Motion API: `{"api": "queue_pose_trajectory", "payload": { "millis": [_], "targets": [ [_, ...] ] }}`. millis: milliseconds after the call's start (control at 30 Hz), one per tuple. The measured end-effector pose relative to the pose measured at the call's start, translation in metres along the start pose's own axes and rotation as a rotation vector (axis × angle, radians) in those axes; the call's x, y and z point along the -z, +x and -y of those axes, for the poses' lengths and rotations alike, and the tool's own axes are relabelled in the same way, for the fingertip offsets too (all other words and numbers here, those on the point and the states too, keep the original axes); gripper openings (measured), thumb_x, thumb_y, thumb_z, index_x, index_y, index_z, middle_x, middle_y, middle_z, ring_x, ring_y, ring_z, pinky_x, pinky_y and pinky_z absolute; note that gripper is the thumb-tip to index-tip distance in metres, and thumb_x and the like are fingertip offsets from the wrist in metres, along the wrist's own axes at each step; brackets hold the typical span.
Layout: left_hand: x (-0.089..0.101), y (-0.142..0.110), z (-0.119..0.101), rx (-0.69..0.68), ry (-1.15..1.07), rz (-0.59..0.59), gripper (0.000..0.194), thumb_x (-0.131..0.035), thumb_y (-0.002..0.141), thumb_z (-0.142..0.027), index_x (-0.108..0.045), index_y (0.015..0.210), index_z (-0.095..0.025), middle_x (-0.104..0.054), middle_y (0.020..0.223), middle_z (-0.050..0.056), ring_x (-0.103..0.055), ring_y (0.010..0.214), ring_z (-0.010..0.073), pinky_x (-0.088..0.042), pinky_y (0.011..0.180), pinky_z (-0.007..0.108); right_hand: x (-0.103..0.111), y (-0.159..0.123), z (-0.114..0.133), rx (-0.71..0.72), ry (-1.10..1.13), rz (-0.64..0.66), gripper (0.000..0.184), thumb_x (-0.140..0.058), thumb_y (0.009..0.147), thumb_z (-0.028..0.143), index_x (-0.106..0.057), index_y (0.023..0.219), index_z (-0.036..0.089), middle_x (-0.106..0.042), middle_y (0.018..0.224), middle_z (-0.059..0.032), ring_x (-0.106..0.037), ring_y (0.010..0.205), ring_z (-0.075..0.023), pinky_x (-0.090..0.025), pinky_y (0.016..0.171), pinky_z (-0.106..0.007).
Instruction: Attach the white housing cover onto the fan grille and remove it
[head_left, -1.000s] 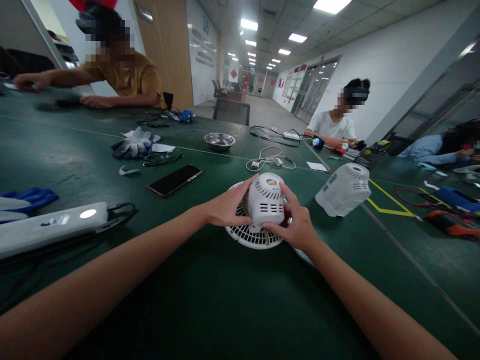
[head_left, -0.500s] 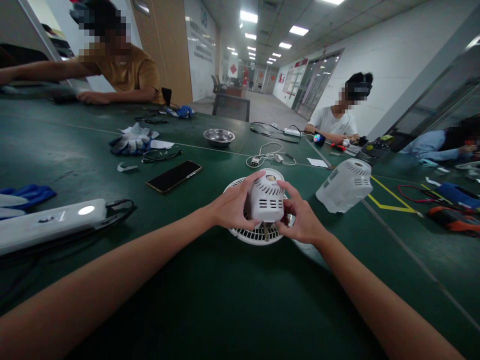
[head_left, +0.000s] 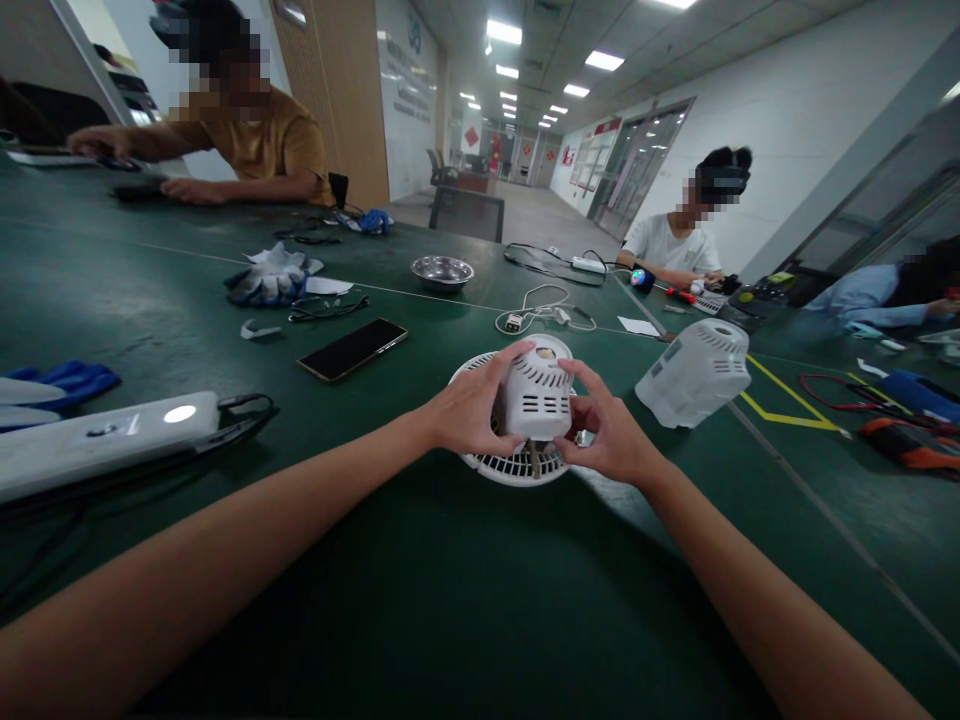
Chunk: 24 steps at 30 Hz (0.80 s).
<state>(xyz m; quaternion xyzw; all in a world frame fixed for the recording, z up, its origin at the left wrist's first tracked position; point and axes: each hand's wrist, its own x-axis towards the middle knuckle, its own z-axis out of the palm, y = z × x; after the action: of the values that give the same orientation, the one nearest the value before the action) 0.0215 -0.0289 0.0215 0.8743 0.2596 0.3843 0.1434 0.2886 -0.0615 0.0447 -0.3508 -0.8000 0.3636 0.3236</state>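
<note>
A white, slotted plastic motor cover (head_left: pixel 541 398) sits upright over a round white fan grille (head_left: pixel 517 468) on the green table. My left hand (head_left: pixel 472 405) wraps the cover's left side, thumb near its lower front edge. From the right, my right hand (head_left: pixel 606 430) grips the same cover between thumb and fingers. Below the cover's front edge, a short thin piece (head_left: pixel 535 458) shows against the grille bars. What lies inside the cover is hidden. Further right, a second white slotted housing (head_left: pixel 697 375) stands apart from my hands.
A black phone (head_left: pixel 352 350), a metal bowl (head_left: pixel 442 272) and a white cable (head_left: pixel 551 310) lie beyond my hands. At left are a white power strip (head_left: pixel 112 445) and gloves (head_left: pixel 274 277). An orange-black meter (head_left: pixel 907 440) lies at right. Other people sit around the table.
My hands keep their hold on the motor cover, which stays almost in place over the grille. The camera view shifts slightly. At the far left, a person's outstretched arm has drawn back.
</note>
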Motion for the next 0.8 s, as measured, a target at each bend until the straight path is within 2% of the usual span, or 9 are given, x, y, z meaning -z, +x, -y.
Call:
{"api": "queue_pose_trajectory", "payload": {
  "millis": [233, 367, 467, 567, 633, 733, 800],
  "targets": [
    [0.006, 0.000, 0.003, -0.030, -0.020, 0.040, 0.117, -0.083, 0.073, -0.048, -0.014, 0.165, -0.025, -0.047, 0.159, 0.024, -0.061, 0.129, 0.0442, -0.051, 0.108, 0.061, 0.002, 0.000, 0.000, -0.017, -0.020, 0.029, 0.096, -0.081, 0.081, 0.028, -0.028, 0.160, 0.033, -0.071, 0.097, -0.0012, -0.071, 0.076, -0.0197, -0.065, 0.073, -0.039],
    [0.009, -0.002, 0.006, -0.023, -0.031, 0.074, 0.119, -0.083, 0.076, -0.056, -0.012, 0.166, -0.026, -0.045, 0.162, 0.024, -0.059, 0.132, 0.0451, -0.048, 0.111, 0.063, 0.001, -0.001, 0.003, 0.001, -0.052, 0.055, 0.093, -0.078, 0.083, 0.031, -0.024, 0.159, 0.035, -0.072, 0.106, -0.0041, -0.071, 0.078, -0.0211, -0.064, 0.071, -0.040],
    [0.004, -0.002, 0.006, -0.014, 0.006, 0.057, 0.124, -0.084, 0.074, -0.065, -0.013, 0.168, -0.026, -0.044, 0.163, 0.024, -0.057, 0.134, 0.0460, -0.047, 0.111, 0.065, -0.004, -0.001, 0.006, 0.019, -0.148, 0.042, 0.103, -0.083, 0.080, 0.038, -0.019, 0.160, 0.035, -0.070, 0.121, -0.0097, -0.073, 0.088, -0.0268, -0.064, 0.077, -0.048],
    [-0.002, -0.002, 0.004, 0.027, 0.063, 0.007, 0.125, -0.081, 0.073, -0.074, -0.017, 0.169, -0.025, -0.047, 0.160, 0.024, -0.055, 0.136, 0.0464, -0.043, 0.113, 0.066, -0.013, 0.001, 0.007, 0.052, -0.300, -0.118, 0.114, -0.091, 0.072, 0.052, -0.021, 0.160, 0.033, -0.058, 0.147, -0.0173, -0.067, 0.117, -0.0398, -0.058, 0.097, -0.062],
    [-0.004, -0.002, 0.004, 0.046, 0.077, 0.001, 0.123, -0.079, 0.075, -0.076, -0.019, 0.169, -0.026, -0.049, 0.159, 0.022, -0.055, 0.136, 0.0450, -0.041, 0.115, 0.065, -0.018, 0.001, 0.005, 0.074, -0.383, -0.250, 0.112, -0.091, 0.071, 0.056, -0.025, 0.159, 0.034, -0.047, 0.159, -0.0177, -0.058, 0.132, -0.0451, -0.050, 0.107, -0.069],
    [0.002, -0.003, 0.007, 0.087, 0.047, 0.041, 0.111, -0.073, 0.083, -0.072, -0.021, 0.170, -0.026, -0.054, 0.157, 0.019, -0.057, 0.135, 0.0407, -0.040, 0.116, 0.062, -0.017, 0.002, -0.003, 0.086, -0.433, -0.326, 0.100, -0.084, 0.079, 0.046, -0.027, 0.161, 0.038, -0.041, 0.167, -0.0131, -0.052, 0.140, -0.0454, -0.044, 0.114, -0.072],
    [0.007, -0.005, 0.012, 0.201, 0.041, 0.005, 0.093, -0.063, 0.093, -0.067, -0.027, 0.168, -0.025, -0.058, 0.153, 0.017, -0.057, 0.136, 0.0383, -0.037, 0.117, 0.061, -0.012, 0.001, -0.010, 0.068, -0.422, -0.348, 0.096, -0.078, 0.083, 0.038, -0.026, 0.164, 0.040, -0.039, 0.169, -0.0106, -0.051, 0.142, -0.0443, -0.045, 0.114, -0.071]
  ]
}}
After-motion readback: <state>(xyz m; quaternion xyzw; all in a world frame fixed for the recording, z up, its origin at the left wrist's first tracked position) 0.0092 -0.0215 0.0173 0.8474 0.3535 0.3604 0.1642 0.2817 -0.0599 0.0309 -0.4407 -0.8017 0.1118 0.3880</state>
